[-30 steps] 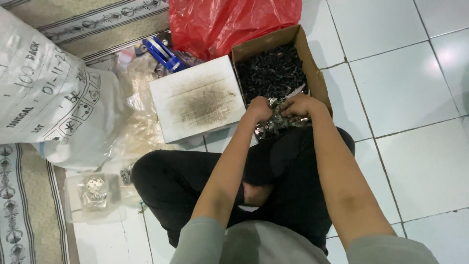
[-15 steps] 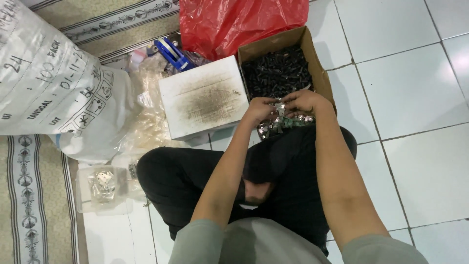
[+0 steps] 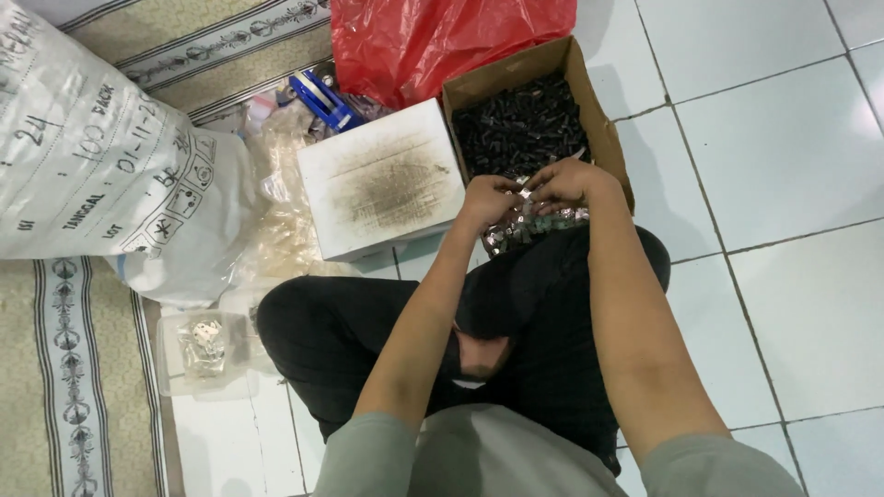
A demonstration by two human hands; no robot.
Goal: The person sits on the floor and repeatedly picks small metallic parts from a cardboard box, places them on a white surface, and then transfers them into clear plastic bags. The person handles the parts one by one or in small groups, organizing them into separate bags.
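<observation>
The fingertips of the left hand point(image 3: 486, 198) and right hand point(image 3: 564, 180) are buried in the clear bag of small metal bits point(image 3: 529, 226), so I cannot tell what they pinch, and the bits themselves are too small to make out. The near end of the cardboard box point(image 3: 600, 124) is hidden behind both hands, and the dark pieces point(image 3: 520, 129) inside it blur into one mass. The white sack point(image 3: 92, 175) runs off the left edge, the red plastic bag point(image 3: 442, 37) off the top, and the blue tool point(image 3: 322, 99) is half covered by crumpled clear plastic point(image 3: 281, 202).
</observation>
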